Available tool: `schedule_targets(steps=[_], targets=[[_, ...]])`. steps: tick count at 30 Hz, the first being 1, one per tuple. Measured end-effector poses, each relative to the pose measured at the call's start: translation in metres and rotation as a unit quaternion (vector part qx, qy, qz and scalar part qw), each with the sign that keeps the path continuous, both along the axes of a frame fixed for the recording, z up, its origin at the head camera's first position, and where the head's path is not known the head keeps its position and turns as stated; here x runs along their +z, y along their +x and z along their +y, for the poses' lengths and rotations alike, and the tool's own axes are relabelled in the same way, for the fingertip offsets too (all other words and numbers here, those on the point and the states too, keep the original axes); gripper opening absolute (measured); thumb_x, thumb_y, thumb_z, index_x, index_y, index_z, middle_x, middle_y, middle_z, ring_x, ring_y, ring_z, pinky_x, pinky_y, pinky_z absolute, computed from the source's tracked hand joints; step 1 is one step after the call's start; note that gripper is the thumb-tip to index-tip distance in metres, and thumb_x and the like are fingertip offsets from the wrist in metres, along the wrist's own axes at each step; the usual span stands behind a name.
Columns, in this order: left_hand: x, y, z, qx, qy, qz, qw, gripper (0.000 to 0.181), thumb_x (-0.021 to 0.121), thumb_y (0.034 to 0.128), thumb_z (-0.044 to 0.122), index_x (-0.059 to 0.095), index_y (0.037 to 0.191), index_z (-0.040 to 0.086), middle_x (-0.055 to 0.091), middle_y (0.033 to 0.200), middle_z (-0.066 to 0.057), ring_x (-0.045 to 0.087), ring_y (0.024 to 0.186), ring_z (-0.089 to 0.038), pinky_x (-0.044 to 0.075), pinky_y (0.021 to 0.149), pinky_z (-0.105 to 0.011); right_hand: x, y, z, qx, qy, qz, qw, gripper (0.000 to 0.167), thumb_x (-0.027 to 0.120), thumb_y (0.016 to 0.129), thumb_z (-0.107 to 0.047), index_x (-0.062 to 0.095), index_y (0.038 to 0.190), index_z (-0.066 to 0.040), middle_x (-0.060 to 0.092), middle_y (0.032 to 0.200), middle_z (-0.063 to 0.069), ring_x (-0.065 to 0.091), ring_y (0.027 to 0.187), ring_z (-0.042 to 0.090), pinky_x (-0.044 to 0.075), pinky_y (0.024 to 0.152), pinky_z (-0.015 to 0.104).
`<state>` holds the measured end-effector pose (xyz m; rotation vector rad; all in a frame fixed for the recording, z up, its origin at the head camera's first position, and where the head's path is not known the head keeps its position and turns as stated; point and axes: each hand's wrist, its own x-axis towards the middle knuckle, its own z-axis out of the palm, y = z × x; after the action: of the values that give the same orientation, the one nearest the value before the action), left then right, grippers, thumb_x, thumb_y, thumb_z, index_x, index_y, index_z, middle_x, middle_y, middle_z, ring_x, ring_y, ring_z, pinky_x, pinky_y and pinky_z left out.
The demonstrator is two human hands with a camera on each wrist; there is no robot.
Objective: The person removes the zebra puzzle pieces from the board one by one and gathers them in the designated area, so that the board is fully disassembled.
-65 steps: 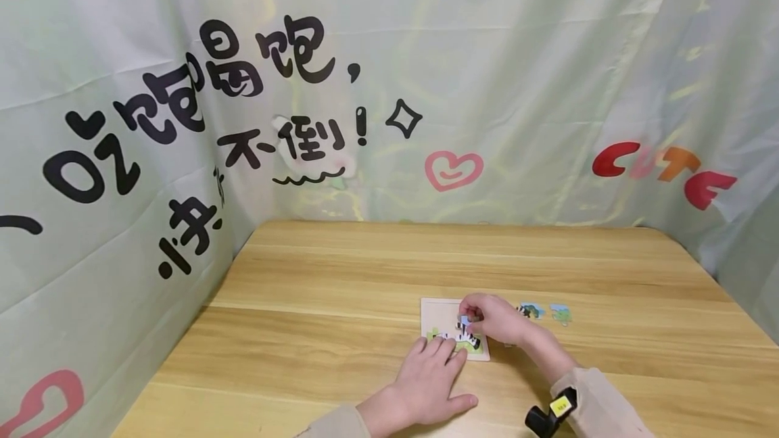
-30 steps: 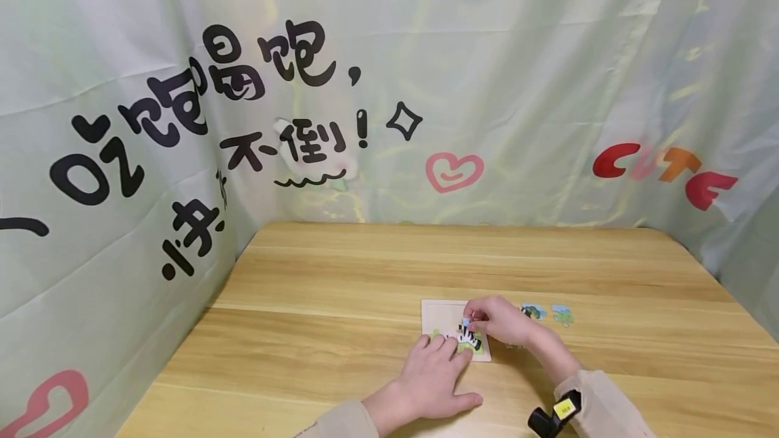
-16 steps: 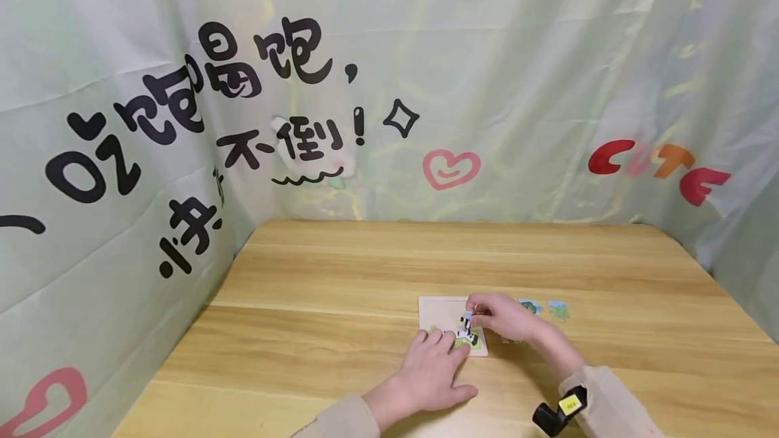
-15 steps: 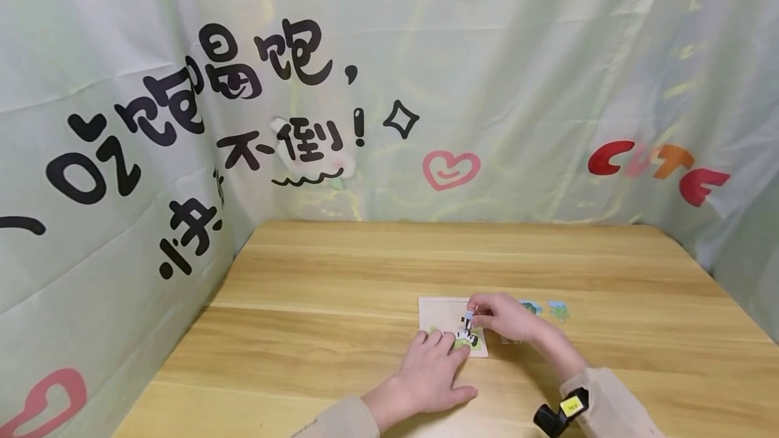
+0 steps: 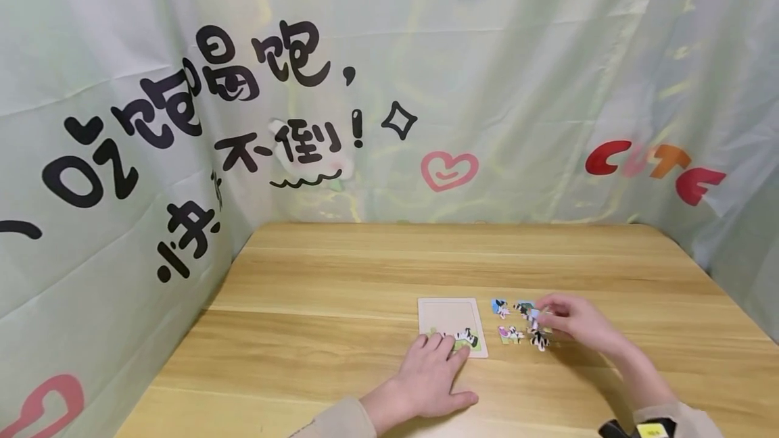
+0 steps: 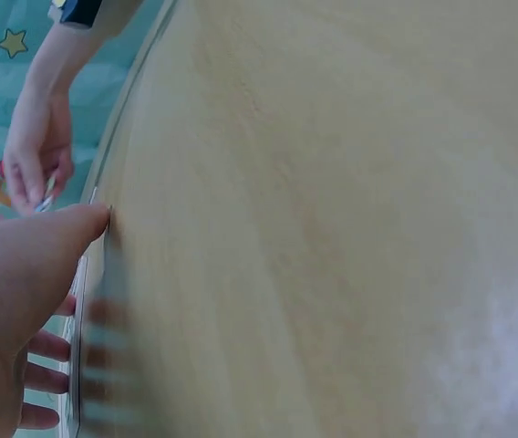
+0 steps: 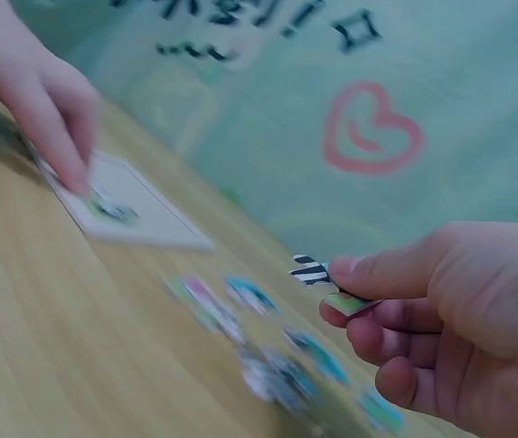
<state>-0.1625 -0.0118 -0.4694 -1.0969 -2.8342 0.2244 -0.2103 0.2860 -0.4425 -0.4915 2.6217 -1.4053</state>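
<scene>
A pale square puzzle tray [image 5: 450, 309] lies on the table with zebra-and-grass pieces [image 5: 467, 338] along its near edge. My left hand [image 5: 426, 377] lies flat with spread fingers on the tray's near edge, partly hiding those pieces. My right hand [image 5: 578, 320] pinches a black-and-white striped piece [image 7: 312, 271] between thumb and fingers, above the loose pieces to the tray's right. Among these are a blue one [image 5: 500, 307], a pink-and-green one [image 5: 510, 334] and a striped one [image 5: 539, 340]. The right wrist view is blurred over the loose pieces.
The wooden table [image 5: 341, 276] extends around the tray. A printed cloth [image 5: 517, 86] with lettering and hearts hangs behind the table and at its sides. A strapped black device [image 5: 654, 428] sits at my right wrist.
My right hand has moved right, from above the tray to the loose pieces, taking the pinched piece with it. More of the tray and loose pieces now shows. My left hand stays on the tray.
</scene>
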Motion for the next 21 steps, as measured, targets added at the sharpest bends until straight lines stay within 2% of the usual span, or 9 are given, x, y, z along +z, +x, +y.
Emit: schedule_targets(steps=[4, 7, 11, 16, 21], targets=[[0.0, 0.001, 0.0, -0.002, -0.004, -0.001, 1.0, 0.073, 0.027, 0.0853, 0.072, 0.04, 0.14, 0.025, 0.046, 0.127, 0.002, 0.041, 0.116, -0.015, 0.033, 0.098, -0.035, -0.007, 0.011, 0.03, -0.025, 0.024, -0.017, 0.9992, 0.022, 0.063, 0.087, -0.011, 0.058, 0.097, 0.007, 0.06, 0.071, 0.0, 0.051, 0.057, 0.008, 0.043, 0.049, 0.025], [-0.001, 0.001, 0.0, -0.001, -0.003, -0.002, 1.0, 0.074, 0.028, 0.0853, 0.072, 0.039, 0.141, 0.025, 0.045, 0.128, 0.001, 0.04, 0.117, -0.015, 0.033, 0.099, -0.036, -0.011, 0.016, 0.042, -0.034, 0.048, -0.021, 0.9981, 0.018, 0.065, 0.085, -0.012, 0.058, 0.092, 0.004, 0.06, 0.071, 0.0, 0.052, 0.058, 0.007, 0.042, 0.05, 0.025], [-0.001, 0.0, -0.002, 0.001, -0.003, -0.006, 1.0, 0.074, 0.027, 0.0854, 0.072, 0.038, 0.142, 0.025, 0.044, 0.131, 0.0, 0.039, 0.12, -0.017, 0.032, 0.1, -0.037, -0.016, 0.017, 0.043, -0.044, 0.092, 0.001, 0.9948, 0.014, 0.067, 0.084, -0.015, 0.061, 0.087, -0.002, 0.057, 0.07, -0.002, 0.048, 0.059, 0.004, 0.039, 0.053, 0.024], [-0.001, 0.001, -0.002, 0.001, -0.007, -0.009, 0.9999, 0.074, 0.026, 0.0861, 0.071, 0.037, 0.143, 0.024, 0.041, 0.137, -0.001, 0.038, 0.124, -0.019, 0.03, 0.102, -0.039, -0.02, 0.016, 0.035, -0.069, 0.152, 0.026, 0.9855, 0.011, 0.069, 0.083, -0.017, 0.063, 0.085, -0.008, 0.054, 0.074, -0.002, 0.043, 0.065, 0.005, 0.036, 0.058, 0.025], [-0.001, 0.004, -0.002, 0.007, -0.004, -0.007, 0.9999, 0.073, 0.025, 0.0867, 0.071, 0.037, 0.142, 0.024, 0.04, 0.139, -0.001, 0.037, 0.126, -0.019, 0.03, 0.103, -0.04, -0.021, 0.014, 0.035, -0.066, 0.166, 0.035, 0.9834, 0.012, 0.069, 0.082, -0.019, 0.064, 0.087, -0.009, 0.056, 0.08, -0.001, 0.047, 0.072, 0.007, 0.04, 0.062, 0.027]])
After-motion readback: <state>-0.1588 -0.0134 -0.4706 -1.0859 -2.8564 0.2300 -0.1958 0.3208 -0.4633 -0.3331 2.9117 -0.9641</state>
